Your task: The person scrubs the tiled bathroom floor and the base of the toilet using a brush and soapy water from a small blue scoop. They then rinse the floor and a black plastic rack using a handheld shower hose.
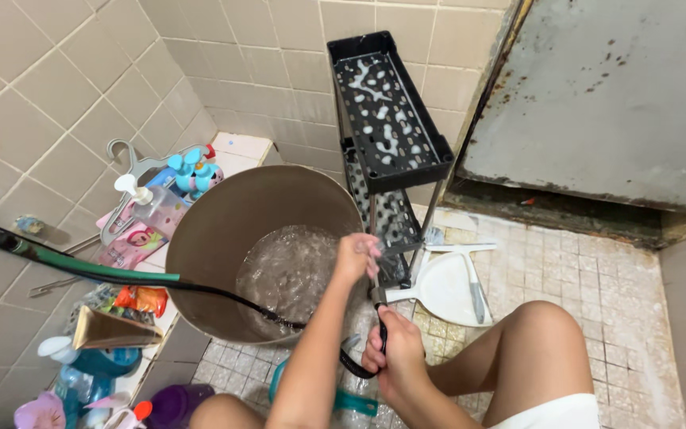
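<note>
Down by the person's knees, the right hand point(395, 349) is clenched around a black hose point(224, 295) near its nozzle end, the nozzle pointing up toward the rack just above the fist; the hose loops under that hand, then runs away to its left across the mouth of the big brown bucket point(216, 230), turning green further out toward the tiled wall; just above and slightly left of the right hand, the left hand point(356, 256) is closed against the lower tier of a black perforated shelf rack point(391, 111), though whether it grips a cloth or the rack itself I cannot tell; the rack leans tilted, its top tray streaked with white suds; the bucket sits directly left of the left hand, touching or nearly touching the rack, with water and foam inside; to the right of both hands a white dustpan point(442, 286) lies on the wet tiled floor point(597, 278); far to the left of the hands, bottles and a pump dispenser point(148, 202) crowd a ledge beside a grey hanger point(132, 159).
</note>
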